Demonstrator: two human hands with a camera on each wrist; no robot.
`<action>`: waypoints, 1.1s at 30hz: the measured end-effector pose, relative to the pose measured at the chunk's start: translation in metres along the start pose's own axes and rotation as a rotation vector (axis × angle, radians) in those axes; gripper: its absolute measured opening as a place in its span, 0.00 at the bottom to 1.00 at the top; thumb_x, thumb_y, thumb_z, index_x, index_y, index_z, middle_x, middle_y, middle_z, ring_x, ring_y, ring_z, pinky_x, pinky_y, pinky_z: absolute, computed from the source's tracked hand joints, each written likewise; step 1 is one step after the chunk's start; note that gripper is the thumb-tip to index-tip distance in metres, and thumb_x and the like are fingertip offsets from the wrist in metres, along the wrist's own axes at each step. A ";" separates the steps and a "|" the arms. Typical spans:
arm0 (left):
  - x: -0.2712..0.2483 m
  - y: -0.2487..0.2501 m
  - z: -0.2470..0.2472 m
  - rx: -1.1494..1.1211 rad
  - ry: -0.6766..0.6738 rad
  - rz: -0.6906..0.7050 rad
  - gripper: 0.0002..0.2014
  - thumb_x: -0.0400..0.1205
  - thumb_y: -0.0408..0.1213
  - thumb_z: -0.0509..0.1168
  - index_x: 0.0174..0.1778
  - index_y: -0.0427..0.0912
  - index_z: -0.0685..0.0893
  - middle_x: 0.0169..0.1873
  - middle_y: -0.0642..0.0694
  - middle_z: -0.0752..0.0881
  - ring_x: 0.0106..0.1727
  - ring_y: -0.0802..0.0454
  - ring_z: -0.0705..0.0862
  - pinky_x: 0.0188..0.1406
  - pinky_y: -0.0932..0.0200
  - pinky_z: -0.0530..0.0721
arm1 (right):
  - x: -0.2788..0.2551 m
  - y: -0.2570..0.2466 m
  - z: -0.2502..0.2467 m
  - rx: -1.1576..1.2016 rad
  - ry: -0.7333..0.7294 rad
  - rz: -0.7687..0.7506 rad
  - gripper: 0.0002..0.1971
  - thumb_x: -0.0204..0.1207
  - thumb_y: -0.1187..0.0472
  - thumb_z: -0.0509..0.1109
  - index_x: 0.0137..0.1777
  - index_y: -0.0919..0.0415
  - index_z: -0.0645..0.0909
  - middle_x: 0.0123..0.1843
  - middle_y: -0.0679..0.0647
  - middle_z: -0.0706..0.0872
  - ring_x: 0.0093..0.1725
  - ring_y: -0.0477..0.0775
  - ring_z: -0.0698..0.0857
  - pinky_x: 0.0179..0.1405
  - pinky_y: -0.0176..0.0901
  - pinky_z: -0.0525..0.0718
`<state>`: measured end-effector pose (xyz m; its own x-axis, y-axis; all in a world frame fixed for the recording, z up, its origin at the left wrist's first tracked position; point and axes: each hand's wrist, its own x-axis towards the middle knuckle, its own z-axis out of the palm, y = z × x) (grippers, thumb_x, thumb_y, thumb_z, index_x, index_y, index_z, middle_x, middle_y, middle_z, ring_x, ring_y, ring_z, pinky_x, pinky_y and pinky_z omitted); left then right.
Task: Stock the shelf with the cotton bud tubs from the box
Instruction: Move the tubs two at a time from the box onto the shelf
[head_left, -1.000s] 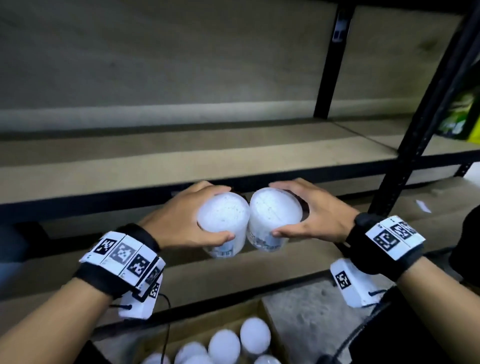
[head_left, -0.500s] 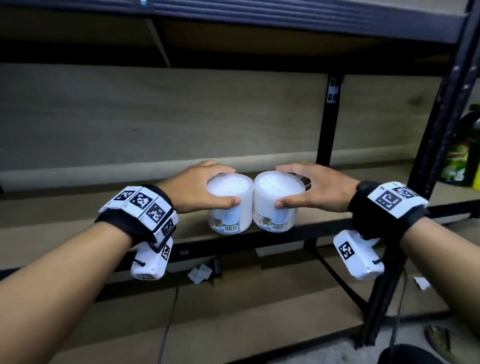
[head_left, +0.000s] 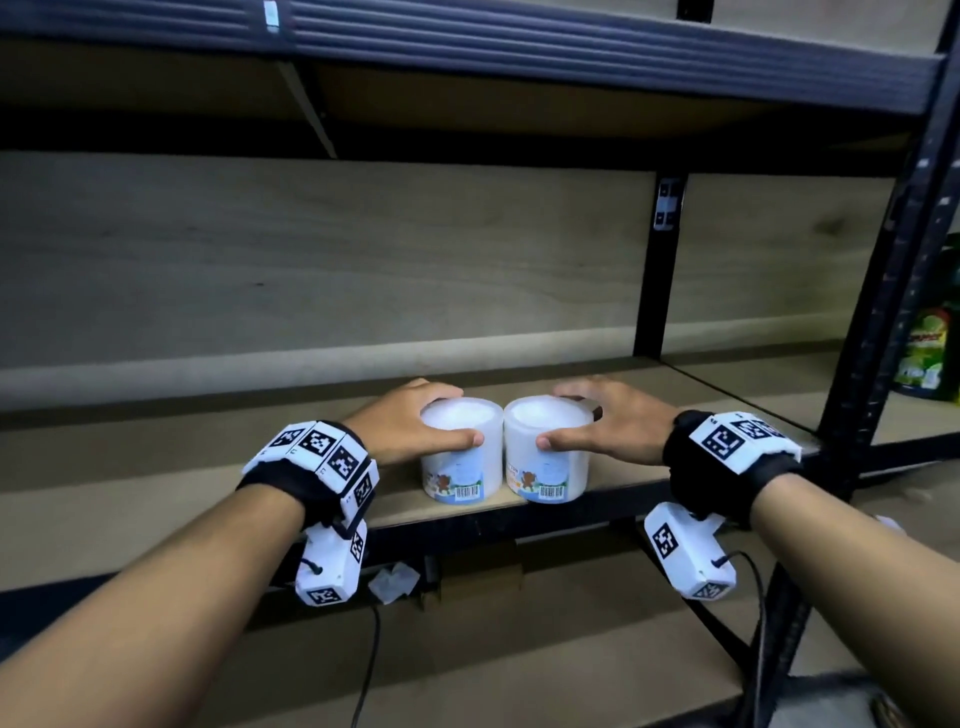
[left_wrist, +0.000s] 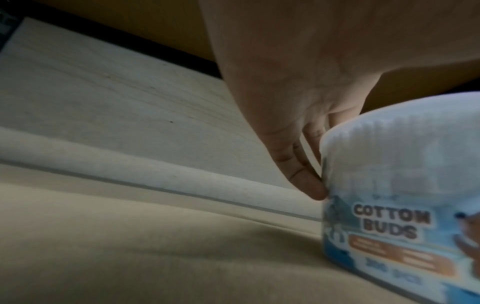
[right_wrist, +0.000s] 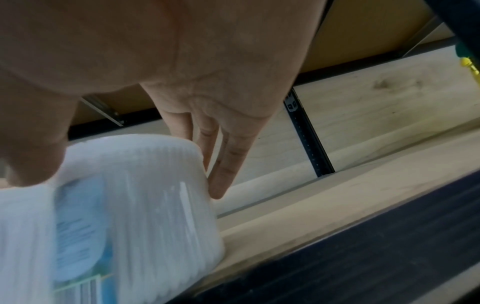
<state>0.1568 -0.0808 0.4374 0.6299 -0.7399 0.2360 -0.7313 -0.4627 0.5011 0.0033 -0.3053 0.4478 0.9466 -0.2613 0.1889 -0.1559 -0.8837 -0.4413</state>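
Two white cotton bud tubs with blue labels stand side by side, touching, at the front edge of the wooden shelf (head_left: 156, 499). My left hand (head_left: 410, 431) grips the left tub (head_left: 460, 454) from its left side, thumb across the front. In the left wrist view the fingers (left_wrist: 306, 179) press that tub (left_wrist: 400, 195), whose base rests on the board. My right hand (head_left: 602, 426) grips the right tub (head_left: 545, 457) the same way from the right. The right wrist view shows this tub (right_wrist: 135, 216) with the fingers (right_wrist: 223, 170) behind it. The box is out of sight.
A dark metal shelf rail (head_left: 519, 47) runs overhead, and black uprights (head_left: 660, 270) stand right of the tubs. Green bottles (head_left: 930, 353) sit in the neighbouring bay at far right. Bare shelf board stretches to the left. A crumpled paper scrap (head_left: 392, 582) lies on the shelf below.
Both hands have carried the tubs up from near the box to this higher shelf and set them down at its front edge, still held. The box has left the view.
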 end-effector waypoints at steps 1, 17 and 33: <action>0.000 -0.001 0.001 -0.012 0.003 -0.008 0.46 0.59 0.71 0.72 0.73 0.54 0.78 0.64 0.55 0.78 0.65 0.57 0.78 0.62 0.64 0.73 | 0.000 0.000 0.000 -0.008 -0.001 0.006 0.39 0.63 0.35 0.79 0.71 0.52 0.79 0.67 0.52 0.80 0.62 0.52 0.82 0.66 0.44 0.79; -0.006 -0.001 -0.006 0.089 0.032 -0.036 0.35 0.68 0.60 0.78 0.70 0.51 0.80 0.63 0.51 0.78 0.61 0.55 0.79 0.58 0.63 0.74 | 0.005 0.001 0.002 0.178 -0.033 0.086 0.21 0.58 0.38 0.83 0.46 0.47 0.86 0.47 0.49 0.91 0.47 0.51 0.91 0.52 0.53 0.90; 0.061 -0.023 0.005 0.095 -0.007 -0.075 0.44 0.66 0.62 0.78 0.77 0.49 0.75 0.72 0.50 0.75 0.70 0.52 0.76 0.73 0.55 0.73 | 0.061 0.027 0.005 0.192 -0.033 0.150 0.34 0.61 0.45 0.85 0.65 0.55 0.80 0.57 0.53 0.87 0.52 0.54 0.89 0.55 0.55 0.89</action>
<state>0.2107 -0.1180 0.4358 0.6823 -0.7045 0.1952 -0.7039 -0.5610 0.4356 0.0586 -0.3431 0.4426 0.9260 -0.3687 0.0816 -0.2419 -0.7450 -0.6217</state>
